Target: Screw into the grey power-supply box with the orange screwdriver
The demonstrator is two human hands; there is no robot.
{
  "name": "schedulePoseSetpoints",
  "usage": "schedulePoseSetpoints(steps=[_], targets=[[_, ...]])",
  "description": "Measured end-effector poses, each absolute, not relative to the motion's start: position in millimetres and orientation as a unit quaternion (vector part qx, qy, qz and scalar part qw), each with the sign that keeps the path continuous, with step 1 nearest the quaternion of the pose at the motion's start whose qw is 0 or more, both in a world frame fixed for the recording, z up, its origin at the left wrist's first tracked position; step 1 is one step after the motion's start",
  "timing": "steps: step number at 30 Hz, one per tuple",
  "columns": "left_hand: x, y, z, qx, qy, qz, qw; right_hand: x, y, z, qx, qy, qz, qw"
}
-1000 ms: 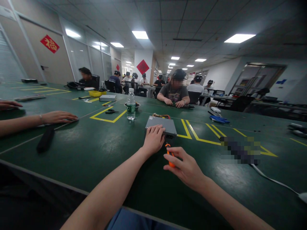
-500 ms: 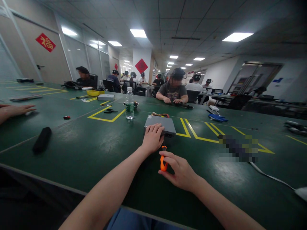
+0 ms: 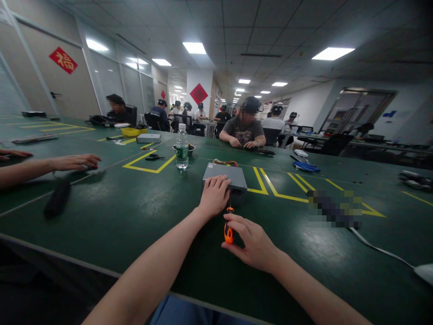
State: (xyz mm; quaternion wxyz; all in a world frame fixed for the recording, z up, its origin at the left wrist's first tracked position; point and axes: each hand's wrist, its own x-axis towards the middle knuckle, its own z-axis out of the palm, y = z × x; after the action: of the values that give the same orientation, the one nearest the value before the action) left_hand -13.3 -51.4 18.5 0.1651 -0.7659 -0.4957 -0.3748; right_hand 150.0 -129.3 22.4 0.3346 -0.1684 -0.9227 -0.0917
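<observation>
A grey metal computer power supply [image 3: 233, 172] lies on the green table, with coloured wires bunched at its far side. My left hand [image 3: 215, 194] grips its near left part, fingers laid over the top and the near edge. In my right hand [image 3: 248, 237] is an orange and black screwdriver [image 3: 229, 232], held by its handle between thumb and fingers. Its thin shaft points away from me at the near face of the power supply. Whether the tip sits in a screw cannot be made out.
A water bottle [image 3: 181, 149] stands in front of a bowl [image 3: 191, 150], left of the power supply. Another person's hand [image 3: 77, 162] reaches in at the left, near a black pouch-like object [image 3: 57, 201]. Blue gloves [image 3: 306, 167] lie at right. A person [image 3: 248, 128] sits opposite.
The screwdriver has turned in my right fingers, showing more of its black grip. My left hand stays on the power supply. At left, another person's hand has moved right to a small red thing.
</observation>
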Motion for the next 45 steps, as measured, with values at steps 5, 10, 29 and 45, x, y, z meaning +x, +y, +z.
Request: schedulePoseSetpoints(steps=[5,10,29,45], targets=[[-12.6,-50.1,18.4,-0.766,-0.497,-0.372,0.164,150.1,-134.1,29.6,-0.161,-0.932,-0.140,0.292],[-12.5,-49.8,17.9,-0.766,-0.494,-0.374,0.170,147.8,-131.1,21.8,-0.147,-0.917,-0.120,0.349],[-11.9,-50.9,18.7,-0.766,-0.497,-0.370,0.169,149.4,-132.5,24.0,-0.162,-0.920,-0.123,0.336],[-10.8,-48.0,17.1,-0.764,-0.499,-0.368,0.177,148.8,-134.0,28.2,-0.167,-0.929,-0.128,0.305]])
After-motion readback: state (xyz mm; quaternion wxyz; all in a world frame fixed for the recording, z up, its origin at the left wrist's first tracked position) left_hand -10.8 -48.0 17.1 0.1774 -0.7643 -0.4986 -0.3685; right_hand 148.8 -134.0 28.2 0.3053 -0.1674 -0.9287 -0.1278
